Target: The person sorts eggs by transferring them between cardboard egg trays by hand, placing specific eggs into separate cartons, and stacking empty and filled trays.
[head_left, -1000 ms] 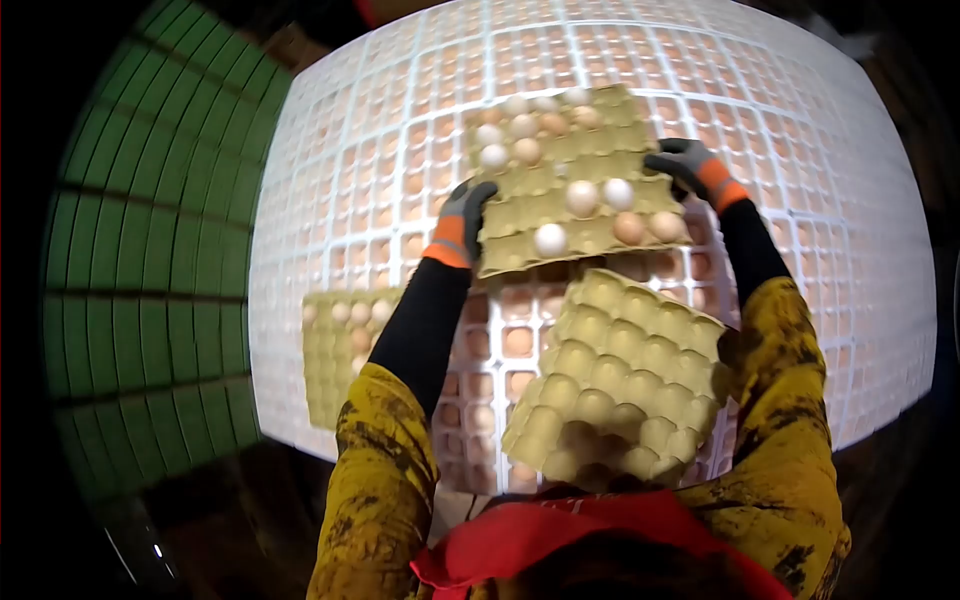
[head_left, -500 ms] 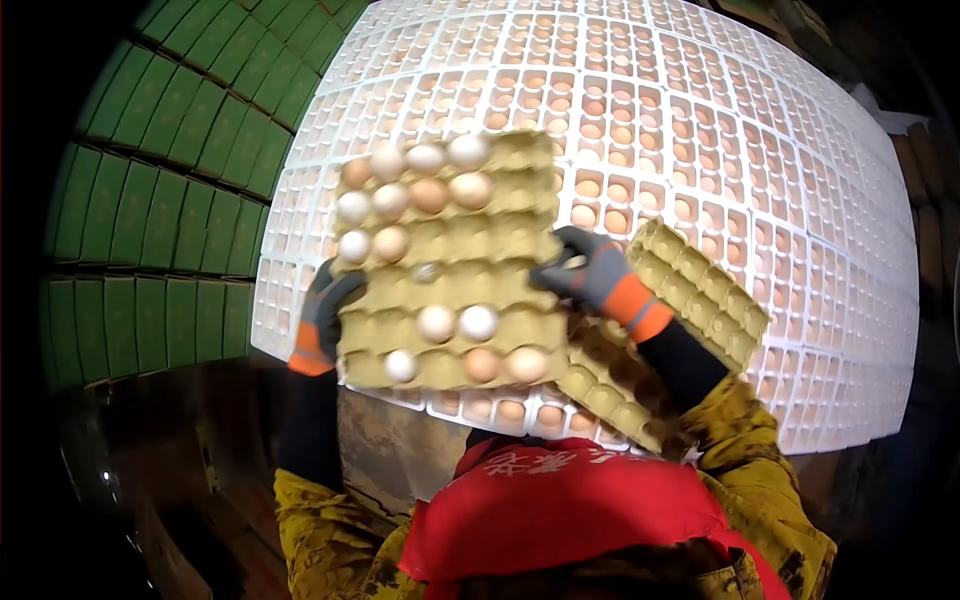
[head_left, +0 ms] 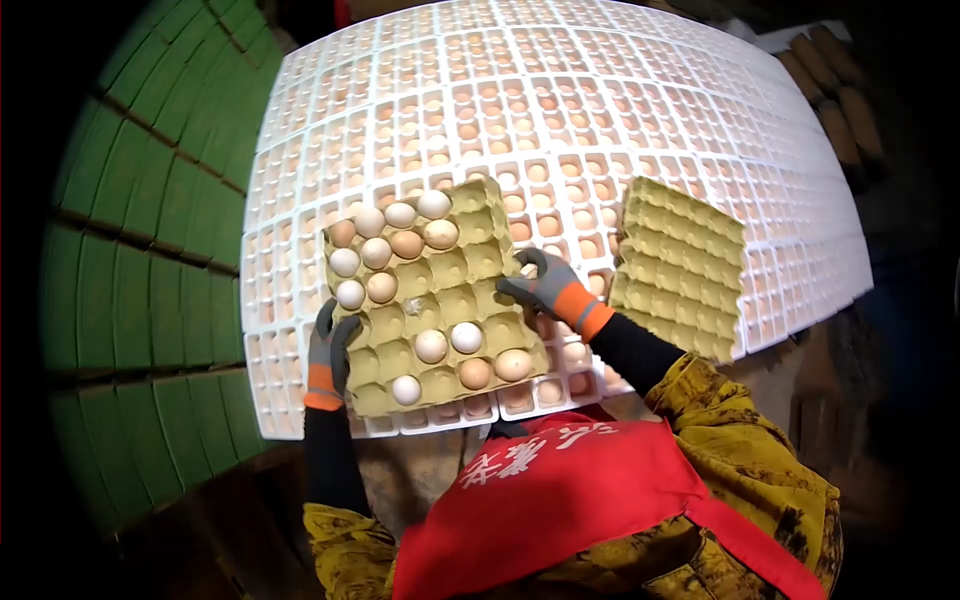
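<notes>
An egg tray [head_left: 455, 300] of yellowish pulp is held between my two hands above the white trays. White and brown eggs [head_left: 381, 287] fill its far left part, and a few more lie near its front edge; other cups hold none. A small pale scrap [head_left: 413, 306] sits in one middle cup. My left hand [head_left: 333, 345], in a grey and orange glove, is closed on the left edge. On the right edge, my right hand [head_left: 538, 283], gloved alike, grips with thumb and fingers.
White plastic trays [head_left: 560, 85] with many eggs cover the broad surface ahead. A second pulp tray [head_left: 680, 270] lies on them to the right. Stacked green boxes [head_left: 150, 300] stand at the left, and brown rolled shapes [head_left: 835, 90] at the far right.
The held egg tray has shifted slightly down and left in view and turned a little, still in both hands. My view has swung, and the second pulp tray now shows whole.
</notes>
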{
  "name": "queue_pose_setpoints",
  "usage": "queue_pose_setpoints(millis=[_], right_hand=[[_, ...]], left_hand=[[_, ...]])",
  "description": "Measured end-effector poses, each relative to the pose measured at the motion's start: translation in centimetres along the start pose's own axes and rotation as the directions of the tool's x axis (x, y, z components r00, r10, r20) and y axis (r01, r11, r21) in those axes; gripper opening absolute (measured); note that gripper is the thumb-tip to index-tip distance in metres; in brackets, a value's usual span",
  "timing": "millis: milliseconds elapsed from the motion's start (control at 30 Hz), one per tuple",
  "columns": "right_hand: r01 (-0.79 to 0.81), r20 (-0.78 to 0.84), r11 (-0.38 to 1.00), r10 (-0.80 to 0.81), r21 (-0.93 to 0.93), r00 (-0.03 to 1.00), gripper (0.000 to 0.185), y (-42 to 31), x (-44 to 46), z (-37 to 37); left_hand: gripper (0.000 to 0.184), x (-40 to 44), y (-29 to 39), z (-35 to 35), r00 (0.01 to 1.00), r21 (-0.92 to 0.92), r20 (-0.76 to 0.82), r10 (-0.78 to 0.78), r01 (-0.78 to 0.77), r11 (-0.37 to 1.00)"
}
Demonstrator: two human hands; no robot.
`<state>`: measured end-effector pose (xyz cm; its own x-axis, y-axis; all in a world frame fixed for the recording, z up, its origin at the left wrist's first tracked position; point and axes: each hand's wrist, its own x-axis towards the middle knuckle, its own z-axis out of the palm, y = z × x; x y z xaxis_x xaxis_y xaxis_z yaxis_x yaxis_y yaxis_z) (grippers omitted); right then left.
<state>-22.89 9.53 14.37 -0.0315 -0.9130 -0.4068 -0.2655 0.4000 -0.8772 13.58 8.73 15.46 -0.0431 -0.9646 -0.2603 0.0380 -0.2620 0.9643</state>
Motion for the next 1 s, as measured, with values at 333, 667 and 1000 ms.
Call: queue_pose_setpoints(millis=[333, 667, 1000], right_hand=[[-0.082, 0.000, 0.992, 0.082, 0.096, 0.997, 0.060, 4.1, 0.6, 1.4], [-0.210, 0.252, 0.865, 0.101, 0.457, 0.963, 0.037, 1.5, -6.3, -6.1], [0.030, -0.179, 0.926, 0.041, 0.375, 0.983, 0.054, 8.1, -18.4, -33.2]], left_hand=[[0.038, 4.4, -4.3, -3.8, 0.756, 0.421, 0.562, 0.336, -0.610, 0.671], [0.019, -0.6, 6.2, 4.3, 0.829, 0.491, 0.463, 0.312, -0.533, 0.689], [0.055, -2.4, 4.6, 35.2, 0.875, 0.027, 0.468, 0.125, -0.156, 0.987]])
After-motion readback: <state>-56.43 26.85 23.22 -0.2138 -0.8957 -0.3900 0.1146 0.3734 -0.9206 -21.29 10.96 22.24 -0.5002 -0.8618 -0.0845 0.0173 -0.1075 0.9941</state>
